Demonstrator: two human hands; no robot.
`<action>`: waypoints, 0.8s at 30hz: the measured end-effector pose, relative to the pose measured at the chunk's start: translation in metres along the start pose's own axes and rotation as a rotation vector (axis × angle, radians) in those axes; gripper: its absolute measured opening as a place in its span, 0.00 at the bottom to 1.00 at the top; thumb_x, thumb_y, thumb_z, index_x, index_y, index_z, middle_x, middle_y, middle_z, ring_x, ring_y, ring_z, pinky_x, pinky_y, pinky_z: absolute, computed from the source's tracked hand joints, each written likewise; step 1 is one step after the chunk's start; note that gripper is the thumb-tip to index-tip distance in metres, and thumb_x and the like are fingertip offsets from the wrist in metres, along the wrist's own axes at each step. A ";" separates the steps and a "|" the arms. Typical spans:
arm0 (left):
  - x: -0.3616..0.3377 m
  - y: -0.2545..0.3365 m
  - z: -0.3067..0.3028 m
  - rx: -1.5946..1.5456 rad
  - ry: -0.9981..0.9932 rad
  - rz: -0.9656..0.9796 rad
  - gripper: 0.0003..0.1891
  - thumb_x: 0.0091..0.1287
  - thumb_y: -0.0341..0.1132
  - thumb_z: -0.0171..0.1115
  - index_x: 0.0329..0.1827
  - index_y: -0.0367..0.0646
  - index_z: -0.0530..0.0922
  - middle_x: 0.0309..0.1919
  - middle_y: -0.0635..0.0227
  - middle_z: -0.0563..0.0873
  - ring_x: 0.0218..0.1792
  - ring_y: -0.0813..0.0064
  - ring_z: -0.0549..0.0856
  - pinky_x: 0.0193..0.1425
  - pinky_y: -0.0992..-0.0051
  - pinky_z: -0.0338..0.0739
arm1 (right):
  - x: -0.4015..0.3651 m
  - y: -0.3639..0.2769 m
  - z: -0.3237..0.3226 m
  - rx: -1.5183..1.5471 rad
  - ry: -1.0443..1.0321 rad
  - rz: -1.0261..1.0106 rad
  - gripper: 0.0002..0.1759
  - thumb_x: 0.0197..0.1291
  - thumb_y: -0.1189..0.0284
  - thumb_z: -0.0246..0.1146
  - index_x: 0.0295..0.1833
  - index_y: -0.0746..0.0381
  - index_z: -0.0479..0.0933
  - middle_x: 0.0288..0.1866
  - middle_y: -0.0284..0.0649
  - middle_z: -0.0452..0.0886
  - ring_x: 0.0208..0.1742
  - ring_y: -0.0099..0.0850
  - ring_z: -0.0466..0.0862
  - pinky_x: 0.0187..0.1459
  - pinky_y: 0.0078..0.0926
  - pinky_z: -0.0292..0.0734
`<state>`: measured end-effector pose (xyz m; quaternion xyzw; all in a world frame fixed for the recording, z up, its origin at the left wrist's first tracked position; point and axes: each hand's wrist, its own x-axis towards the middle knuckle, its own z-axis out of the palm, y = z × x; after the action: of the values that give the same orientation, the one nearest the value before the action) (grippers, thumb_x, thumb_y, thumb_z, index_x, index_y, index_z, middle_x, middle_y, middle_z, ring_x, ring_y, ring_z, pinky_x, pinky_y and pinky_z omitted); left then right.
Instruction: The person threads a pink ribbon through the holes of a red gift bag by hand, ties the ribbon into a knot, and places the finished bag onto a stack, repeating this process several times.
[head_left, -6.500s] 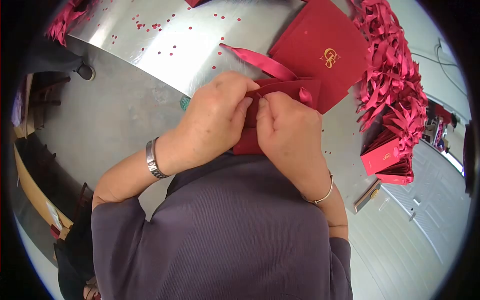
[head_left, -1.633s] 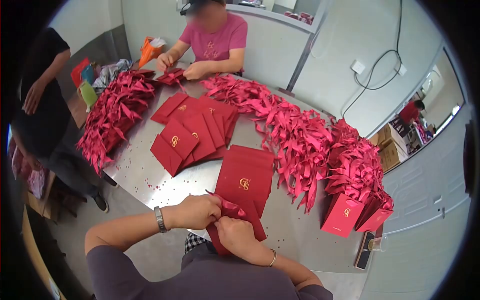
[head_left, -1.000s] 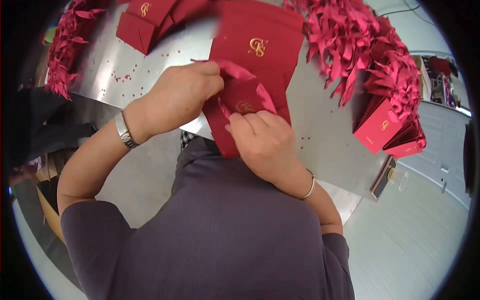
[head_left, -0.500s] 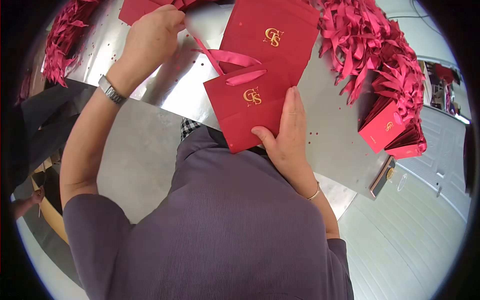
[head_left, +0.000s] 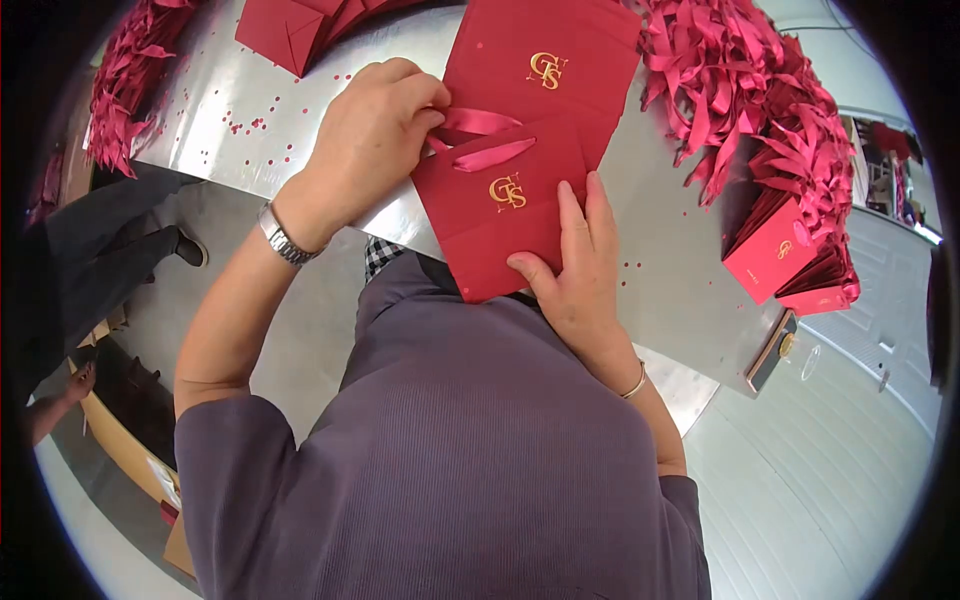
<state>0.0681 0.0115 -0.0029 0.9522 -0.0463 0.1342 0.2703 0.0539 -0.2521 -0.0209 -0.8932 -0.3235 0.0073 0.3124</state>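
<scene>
here, my left grip (head_left: 375, 142) pinches ribbon (head_left: 478, 121); the bag (head_left: 482, 228) lies at its 4 o'clock, under my open right grip (head_left: 586, 285).

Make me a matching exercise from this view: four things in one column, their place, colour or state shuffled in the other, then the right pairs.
Column one
1. Left hand
2. Right hand
3. Wristwatch
4. Phone

Column two
A. Silver-coloured
B. Near the right edge of the metal table
C. Fingertips closed at a pinkish-red ribbon
D. Thumb and fingers spread against the front red bag

Right pairs: 1-C, 2-D, 3-A, 4-B
</scene>
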 end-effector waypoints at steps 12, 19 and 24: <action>0.007 0.002 0.005 0.173 0.434 0.051 0.07 0.61 0.28 0.62 0.42 0.44 0.81 0.37 0.59 0.83 0.42 0.54 0.81 0.44 0.60 0.75 | -0.002 0.003 0.001 -0.004 0.028 -0.022 0.48 0.45 0.62 0.75 0.70 0.70 0.63 0.72 0.60 0.60 0.68 0.56 0.66 0.67 0.49 0.62; -0.012 0.057 -0.002 -0.079 -0.098 -0.115 0.06 0.61 0.29 0.66 0.39 0.38 0.79 0.32 0.57 0.82 0.35 0.55 0.81 0.39 0.62 0.75 | -0.008 -0.002 -0.009 0.127 0.121 -0.077 0.47 0.44 0.66 0.75 0.70 0.70 0.63 0.70 0.60 0.62 0.67 0.54 0.69 0.67 0.44 0.65; -0.010 0.077 -0.039 -0.271 -0.145 -0.209 0.06 0.58 0.22 0.66 0.33 0.35 0.76 0.27 0.63 0.79 0.27 0.74 0.78 0.33 0.75 0.73 | 0.002 0.044 -0.051 -0.012 0.240 -0.114 0.28 0.56 0.72 0.64 0.64 0.64 0.73 0.64 0.50 0.75 0.64 0.47 0.74 0.64 0.42 0.70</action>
<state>0.0366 -0.0332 0.0650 0.9138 0.0158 0.0289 0.4048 0.0913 -0.3051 -0.0043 -0.8698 -0.3339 -0.1191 0.3433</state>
